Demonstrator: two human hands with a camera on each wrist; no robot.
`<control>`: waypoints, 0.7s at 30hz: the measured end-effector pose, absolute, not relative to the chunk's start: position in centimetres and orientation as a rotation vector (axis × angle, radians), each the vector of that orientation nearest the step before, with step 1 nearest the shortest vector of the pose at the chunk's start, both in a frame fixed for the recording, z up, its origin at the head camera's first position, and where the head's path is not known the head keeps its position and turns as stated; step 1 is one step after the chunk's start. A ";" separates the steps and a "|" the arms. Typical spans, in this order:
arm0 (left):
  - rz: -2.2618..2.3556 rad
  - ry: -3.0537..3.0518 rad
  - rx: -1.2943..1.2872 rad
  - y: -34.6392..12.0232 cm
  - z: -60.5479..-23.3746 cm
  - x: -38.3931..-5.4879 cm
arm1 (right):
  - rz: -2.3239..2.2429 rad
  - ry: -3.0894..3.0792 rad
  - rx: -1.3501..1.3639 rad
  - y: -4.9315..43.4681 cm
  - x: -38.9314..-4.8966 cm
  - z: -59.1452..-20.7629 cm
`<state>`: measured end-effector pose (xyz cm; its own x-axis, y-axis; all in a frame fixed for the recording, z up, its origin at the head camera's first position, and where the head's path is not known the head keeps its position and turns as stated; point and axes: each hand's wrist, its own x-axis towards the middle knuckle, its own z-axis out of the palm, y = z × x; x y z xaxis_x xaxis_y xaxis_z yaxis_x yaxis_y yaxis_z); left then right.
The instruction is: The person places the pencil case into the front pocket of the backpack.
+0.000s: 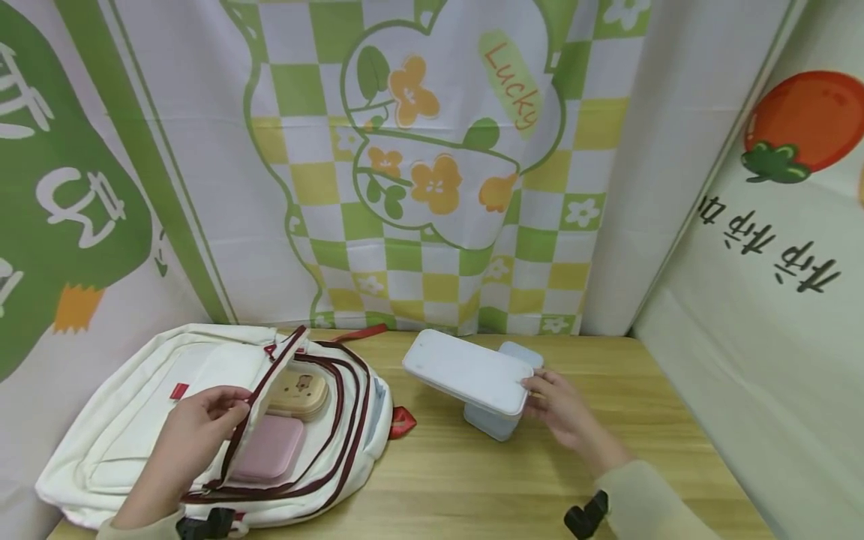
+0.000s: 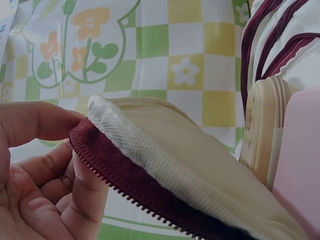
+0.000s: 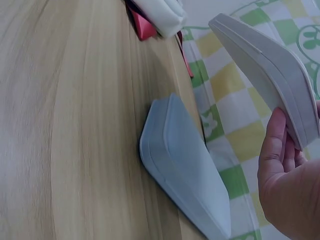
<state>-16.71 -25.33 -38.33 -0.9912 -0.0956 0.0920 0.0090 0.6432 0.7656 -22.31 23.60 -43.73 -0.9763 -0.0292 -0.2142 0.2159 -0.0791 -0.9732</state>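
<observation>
On the left lies a white backpack [image 1: 135,420] with dark red zippers, its front pocket unzipped. My left hand [image 1: 196,431] pinches the zippered edge of the pocket flap [image 2: 165,145] and holds it raised. Inside the pocket sit a pink case [image 1: 273,450] and a yellowish case [image 1: 300,395] with a small bear picture. My right hand [image 1: 563,412] grips one end of a flat white zip case [image 1: 466,371] between thumb and fingers. That case is held tilted in the air above a light blue case [image 3: 192,175], which lies on the table and is partly covered in the head view.
The wooden table [image 1: 432,487] meets a printed curtain [image 1: 324,225] at the back and cloth walls at both sides. A red tag [image 1: 402,422] sticks out from the backpack's right side, and a red strap [image 1: 361,333] lies behind it.
</observation>
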 end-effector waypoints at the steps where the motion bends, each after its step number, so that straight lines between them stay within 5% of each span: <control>1: -1.273 -2.735 0.076 -25.3 -38.3 -16.7 | -2.189 1.999 0.202 23.2 -22.4 -43.8; 21: -1.252 -2.737 0.093 -25.7 -38.2 -16.5 | -2.176 1.858 0.111 17.6 -22.7 -44.5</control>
<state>-16.45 -25.67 -38.17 -0.9896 -0.1097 0.0927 -0.0016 0.6537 0.7568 -22.75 17.57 -44.49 -0.9586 -0.1594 -0.2358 0.2579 -0.1360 -0.9565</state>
